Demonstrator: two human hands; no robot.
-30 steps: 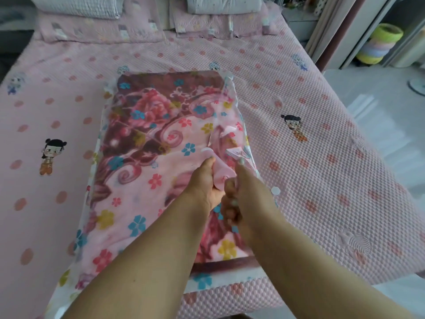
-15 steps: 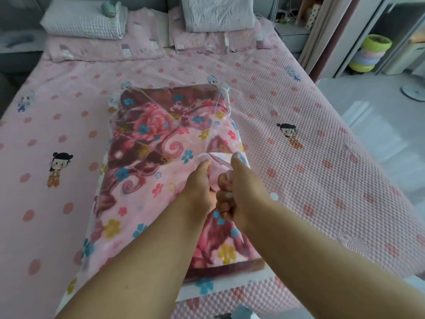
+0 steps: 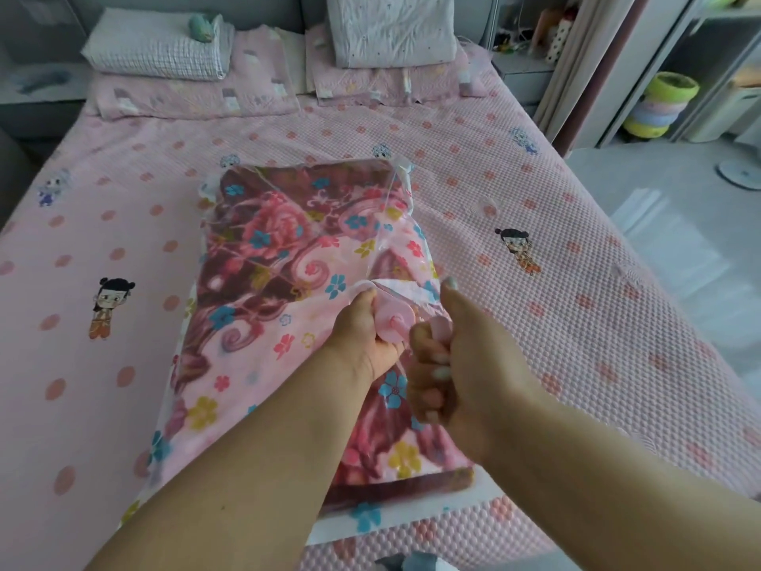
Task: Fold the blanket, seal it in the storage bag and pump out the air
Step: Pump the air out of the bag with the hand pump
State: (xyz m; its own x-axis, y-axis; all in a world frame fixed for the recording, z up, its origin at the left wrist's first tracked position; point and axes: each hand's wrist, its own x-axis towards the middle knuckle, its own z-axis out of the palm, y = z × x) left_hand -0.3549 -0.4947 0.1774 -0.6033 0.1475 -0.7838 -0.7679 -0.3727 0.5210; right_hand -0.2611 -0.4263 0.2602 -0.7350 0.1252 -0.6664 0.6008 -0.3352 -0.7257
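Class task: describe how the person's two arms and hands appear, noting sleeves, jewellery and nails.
Both forearms are bare, with no sleeves in view. No watch, bracelet or ring shows. The right hand has pale, light-painted fingernails; the left hand's nails are hidden.

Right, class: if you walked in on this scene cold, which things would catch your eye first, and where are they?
First, the flowered blanket sealed in a clear storage bag, lying mid-bed on the pink dotted bedspread. Next, the two hands meeting over it: the left hand grips the bag at a round pink valve, while the right hand holds a small pink piece beside it.
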